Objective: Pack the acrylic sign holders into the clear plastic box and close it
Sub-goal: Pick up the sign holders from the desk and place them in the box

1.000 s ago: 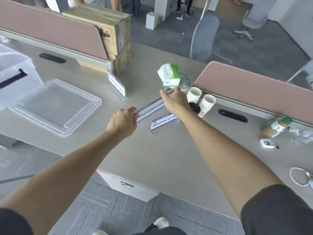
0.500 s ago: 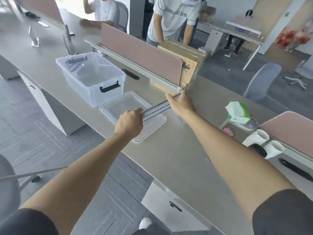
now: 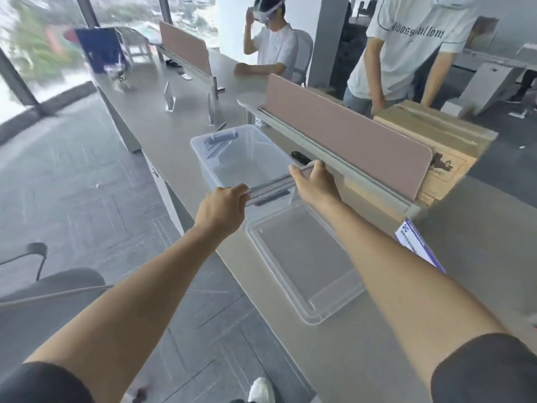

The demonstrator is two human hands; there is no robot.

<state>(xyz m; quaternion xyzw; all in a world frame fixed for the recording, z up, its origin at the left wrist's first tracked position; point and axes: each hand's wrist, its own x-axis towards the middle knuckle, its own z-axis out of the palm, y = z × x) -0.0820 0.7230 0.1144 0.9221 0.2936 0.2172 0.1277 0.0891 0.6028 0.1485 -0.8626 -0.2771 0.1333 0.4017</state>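
A long acrylic sign holder (image 3: 271, 184) is held level between both hands, over the near rim of the clear plastic box (image 3: 203, 158). My left hand (image 3: 222, 209) grips its near end and my right hand (image 3: 315, 181) grips its far end. The box stands open on the desk, and other sign holders (image 3: 218, 142) lie at its far end. Its clear lid (image 3: 302, 260) lies flat on the desk just to the right of the box. Another sign holder (image 3: 418, 244) with a blue and white insert stands on the desk beyond my right forearm.
A pink desk divider (image 3: 345, 132) runs behind the box. Cardboard boxes (image 3: 436, 132) sit behind it, where a person in a white shirt stands. Another person sits further back. A grey chair (image 3: 43, 289) is at the lower left, off the desk edge.
Both hands have carried the sign holder leftwards along the desk, from above the lid to the near rim of the box. The view has swung left with them.
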